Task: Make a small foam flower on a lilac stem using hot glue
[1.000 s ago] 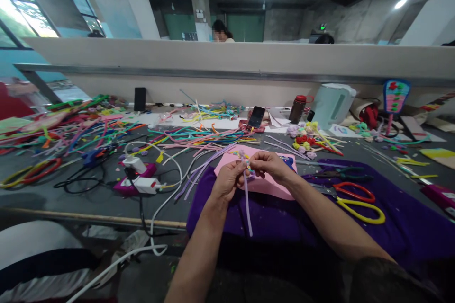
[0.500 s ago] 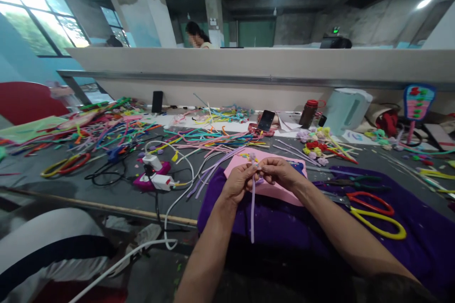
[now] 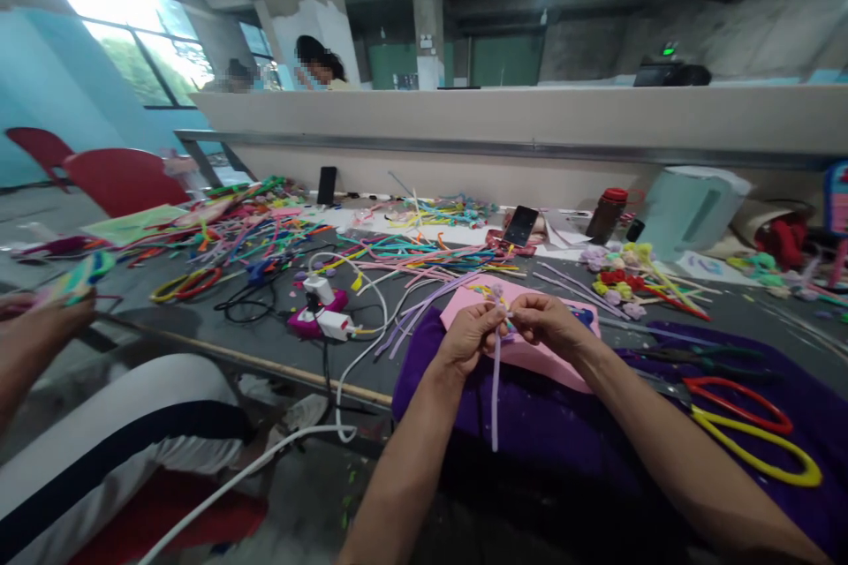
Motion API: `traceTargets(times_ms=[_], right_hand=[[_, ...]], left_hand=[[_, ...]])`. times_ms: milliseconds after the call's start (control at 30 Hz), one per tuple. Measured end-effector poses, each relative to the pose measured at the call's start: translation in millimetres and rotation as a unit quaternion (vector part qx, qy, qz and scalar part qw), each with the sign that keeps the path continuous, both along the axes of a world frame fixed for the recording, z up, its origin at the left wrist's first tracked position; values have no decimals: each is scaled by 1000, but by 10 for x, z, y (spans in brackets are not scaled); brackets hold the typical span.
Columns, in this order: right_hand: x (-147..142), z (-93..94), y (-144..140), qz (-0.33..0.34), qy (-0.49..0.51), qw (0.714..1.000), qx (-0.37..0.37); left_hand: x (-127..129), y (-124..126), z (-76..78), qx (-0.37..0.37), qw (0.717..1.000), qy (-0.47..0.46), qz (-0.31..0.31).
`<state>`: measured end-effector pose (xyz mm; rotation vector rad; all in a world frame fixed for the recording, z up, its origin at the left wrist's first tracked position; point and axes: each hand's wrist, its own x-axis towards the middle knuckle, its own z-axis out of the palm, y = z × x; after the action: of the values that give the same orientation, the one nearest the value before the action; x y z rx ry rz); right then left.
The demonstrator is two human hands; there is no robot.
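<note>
— So, what do the hands have?

— Both meet just above the pink foam sheet (image 3: 530, 351). The left hand (image 3: 472, 337) and right hand (image 3: 548, 325) each have their grip pinched together on the top of a lilac pipe cleaner (image 3: 495, 388), whose tail hangs straight down in front of the purple cloth (image 3: 543, 424).

— And around the sheet?

— Right of it lie red-and-yellow scissors (image 3: 748, 428) on the cloth. Left of it sits a white charger on a pink power strip (image 3: 323, 316), cable trailing off the tabletop (image 3: 199, 318). Behind it spread loose pipe cleaners (image 3: 397, 252), a phone (image 3: 520, 225) and small pipe-cleaner flowers (image 3: 616, 278). Far left, another person's hand (image 3: 40, 335) holds something colourful.
</note>
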<state>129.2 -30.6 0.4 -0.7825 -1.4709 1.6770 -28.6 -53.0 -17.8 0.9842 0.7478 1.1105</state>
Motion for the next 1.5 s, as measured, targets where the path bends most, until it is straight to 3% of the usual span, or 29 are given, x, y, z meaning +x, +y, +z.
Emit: traceTargets(times_ms=[300, 500, 767, 1000, 1167, 1500], right_hand=[[65, -42, 18, 33, -14, 999, -2], [44, 83, -24, -69, -41, 986, 148], [56, 115, -20, -76, -133, 936, 316], [342, 305, -13, -92, -187, 924, 320], [545, 413, -18, -113, -211, 897, 372], [542, 419, 3, -56, -242, 873, 419]], left_hand=[[23, -29, 0, 2, 1000, -20, -20], [15, 17, 24, -37, 997, -54, -41], [3, 85, 33, -102, 992, -68, -38], [11, 86, 1, -85, 995, -13, -42], [37, 83, -30, -52, 995, 58, -59], [82, 8, 76, -44, 984, 159, -70]])
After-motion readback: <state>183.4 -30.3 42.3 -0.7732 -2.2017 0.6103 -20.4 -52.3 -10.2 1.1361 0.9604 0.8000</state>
